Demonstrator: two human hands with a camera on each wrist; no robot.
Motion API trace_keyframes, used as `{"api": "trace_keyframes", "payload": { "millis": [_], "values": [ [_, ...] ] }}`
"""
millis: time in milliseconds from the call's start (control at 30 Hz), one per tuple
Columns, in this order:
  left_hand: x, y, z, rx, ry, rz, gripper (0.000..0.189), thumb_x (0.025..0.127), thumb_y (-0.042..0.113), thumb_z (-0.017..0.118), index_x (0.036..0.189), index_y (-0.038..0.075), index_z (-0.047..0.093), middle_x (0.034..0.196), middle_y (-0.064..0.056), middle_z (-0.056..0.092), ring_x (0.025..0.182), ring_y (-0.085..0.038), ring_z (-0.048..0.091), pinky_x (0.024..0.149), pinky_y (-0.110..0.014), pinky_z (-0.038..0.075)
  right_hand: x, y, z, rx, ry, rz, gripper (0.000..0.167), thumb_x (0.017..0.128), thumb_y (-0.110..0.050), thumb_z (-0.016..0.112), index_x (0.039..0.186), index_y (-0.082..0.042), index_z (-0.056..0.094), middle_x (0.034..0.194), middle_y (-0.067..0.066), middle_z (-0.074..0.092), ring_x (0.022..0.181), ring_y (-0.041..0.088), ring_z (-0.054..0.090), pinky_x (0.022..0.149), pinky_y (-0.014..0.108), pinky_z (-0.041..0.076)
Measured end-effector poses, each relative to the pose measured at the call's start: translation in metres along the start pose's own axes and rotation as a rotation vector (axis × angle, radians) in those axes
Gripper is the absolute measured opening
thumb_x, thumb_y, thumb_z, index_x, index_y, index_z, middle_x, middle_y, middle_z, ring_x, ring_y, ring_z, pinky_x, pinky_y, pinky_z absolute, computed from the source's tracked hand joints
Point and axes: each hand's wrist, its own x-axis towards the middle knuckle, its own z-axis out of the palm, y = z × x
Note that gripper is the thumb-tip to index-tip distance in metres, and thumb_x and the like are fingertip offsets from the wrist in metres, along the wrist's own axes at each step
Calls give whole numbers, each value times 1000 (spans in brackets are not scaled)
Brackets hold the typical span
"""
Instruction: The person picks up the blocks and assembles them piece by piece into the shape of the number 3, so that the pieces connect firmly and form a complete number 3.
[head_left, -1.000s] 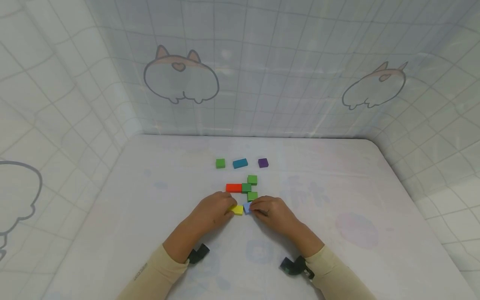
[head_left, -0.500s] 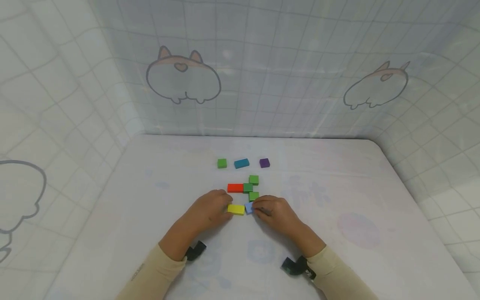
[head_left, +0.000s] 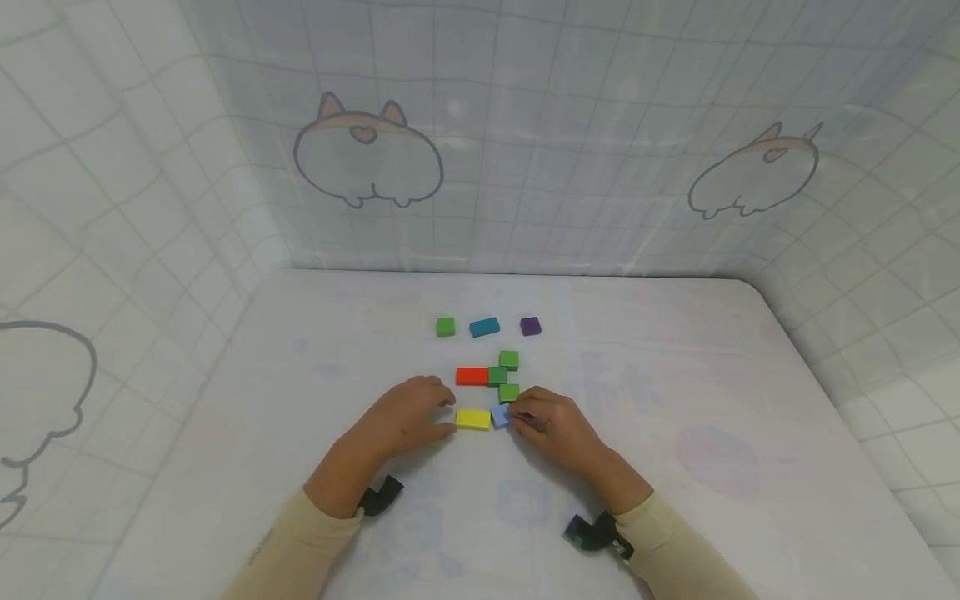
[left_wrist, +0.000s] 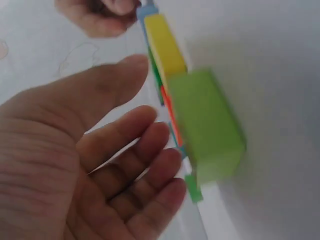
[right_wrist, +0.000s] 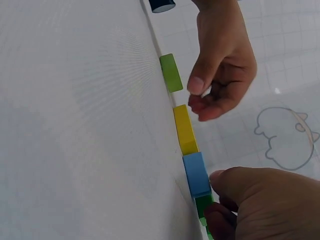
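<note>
- One spread, one pinching: we have the left hand with its thumb apart from its curved fingers, just left of the yellow block.
- Over to the right hand, and we see it pinching the blue block near its right end.
- That yellow piece lies flat on the counter between the hands, the blue one slightly askew just beside it.
- From the left wrist we spot a lime block, close by the left hand.
- Beyond the hands, a red block meets a dark green block, light green blocks at its right corners.
- Farthest out, we count a green cube, a teal block and a purple block, spaced in a row.
</note>
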Motion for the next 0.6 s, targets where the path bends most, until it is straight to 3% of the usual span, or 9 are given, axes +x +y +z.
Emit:
{"api": "trace_keyframes", "payload": {
  "millis": [200,433,600],
  "values": [
    [5,8,8,23,43,89,34,88,29,76,119,17,70,122,3,65,118,-18,56,103,-39,48,1,-2,0,-4,-92,79,23,87,-12,78,109,-11,77,106,-4,70,98,7,65,90,25,55],
    [9,13,11,23,33,87,30,87,25,78,115,16,72,113,5,66,102,-14,57,97,-35,51,1,-2,-1,-25,-112,90,22,86,-13,79,108,-13,78,105,-4,70,98,7,65,90,24,55],
    [9,16,10,23,26,80,29,87,25,78,114,16,72,112,4,66,101,-14,56,97,-35,51,1,-1,-1,-32,-108,85,21,86,-13,79,108,-13,78,105,-5,71,98,7,66,91,24,55]
  ]
}}
